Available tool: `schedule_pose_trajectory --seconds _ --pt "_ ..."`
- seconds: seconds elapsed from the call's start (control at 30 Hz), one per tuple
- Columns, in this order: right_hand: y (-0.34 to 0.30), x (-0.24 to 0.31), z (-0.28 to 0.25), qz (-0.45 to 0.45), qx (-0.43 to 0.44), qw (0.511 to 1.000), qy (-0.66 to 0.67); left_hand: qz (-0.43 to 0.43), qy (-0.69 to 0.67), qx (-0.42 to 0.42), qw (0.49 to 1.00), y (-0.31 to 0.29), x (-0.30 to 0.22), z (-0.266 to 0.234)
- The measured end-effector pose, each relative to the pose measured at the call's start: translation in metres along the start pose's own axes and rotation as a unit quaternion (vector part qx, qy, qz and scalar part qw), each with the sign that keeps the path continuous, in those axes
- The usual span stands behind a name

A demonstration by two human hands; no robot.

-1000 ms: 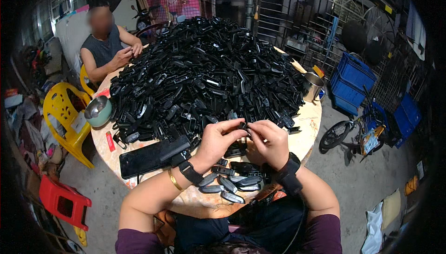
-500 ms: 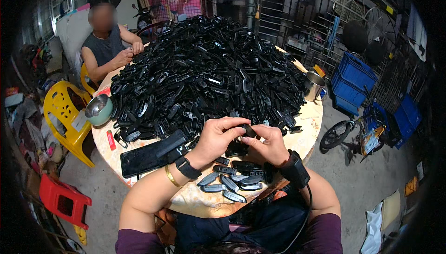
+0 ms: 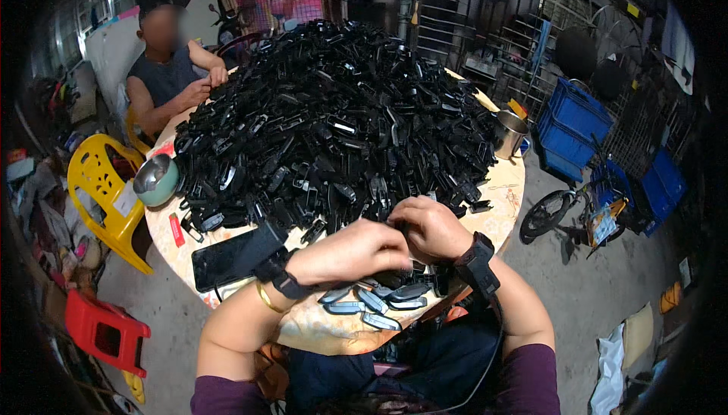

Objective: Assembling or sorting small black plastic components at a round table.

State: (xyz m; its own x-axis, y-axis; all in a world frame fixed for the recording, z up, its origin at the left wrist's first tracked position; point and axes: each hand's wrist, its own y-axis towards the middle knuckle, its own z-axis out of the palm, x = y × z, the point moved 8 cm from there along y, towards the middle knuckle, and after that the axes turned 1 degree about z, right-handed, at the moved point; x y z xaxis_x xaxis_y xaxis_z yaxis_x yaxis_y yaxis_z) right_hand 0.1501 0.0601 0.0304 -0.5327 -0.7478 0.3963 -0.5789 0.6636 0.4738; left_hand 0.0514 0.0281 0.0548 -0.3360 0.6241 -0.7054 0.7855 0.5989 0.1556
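Observation:
A large heap of small black plastic parts (image 3: 334,119) covers most of the round table (image 3: 315,331). At its near edge my right hand (image 3: 432,227) is closed, fingers curled downward; whatever they grip is hidden. My left hand (image 3: 355,252) is beside it, lower and to the left, its bent fingertips smeared by motion. Whether that hand holds a part cannot be made out. Just below my hands lie several loose elongated black parts with shiny grey faces (image 3: 373,303). A dark phone (image 3: 220,262) rests on the table left of my left wrist.
A green-rimmed metal bowl (image 3: 157,181) and a small red object (image 3: 177,230) sit at the left edge. A metal mug (image 3: 509,134) stands at the right. Across the left side sits another person (image 3: 163,70). Around are a yellow chair (image 3: 102,180), red stool (image 3: 108,331) and blue crates (image 3: 572,123).
My hands were together, pinching a dark part. Now my left hand is lower and turned palm-down, while my right hand has curled over toward the heap's edge. The view has shifted slightly.

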Motion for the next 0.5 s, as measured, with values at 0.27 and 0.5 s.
schedule_pose_trajectory --seconds 0.27,0.5 --pt "0.001 0.011 -0.003 -0.014 0.013 0.998 -0.067 -0.090 0.353 -0.141 0.921 -0.025 0.032 -0.049" --pt "0.001 -0.001 -0.023 0.093 -0.093 0.987 0.096 -0.129 0.373 -0.093 0.914 -0.052 0.031 -0.072"
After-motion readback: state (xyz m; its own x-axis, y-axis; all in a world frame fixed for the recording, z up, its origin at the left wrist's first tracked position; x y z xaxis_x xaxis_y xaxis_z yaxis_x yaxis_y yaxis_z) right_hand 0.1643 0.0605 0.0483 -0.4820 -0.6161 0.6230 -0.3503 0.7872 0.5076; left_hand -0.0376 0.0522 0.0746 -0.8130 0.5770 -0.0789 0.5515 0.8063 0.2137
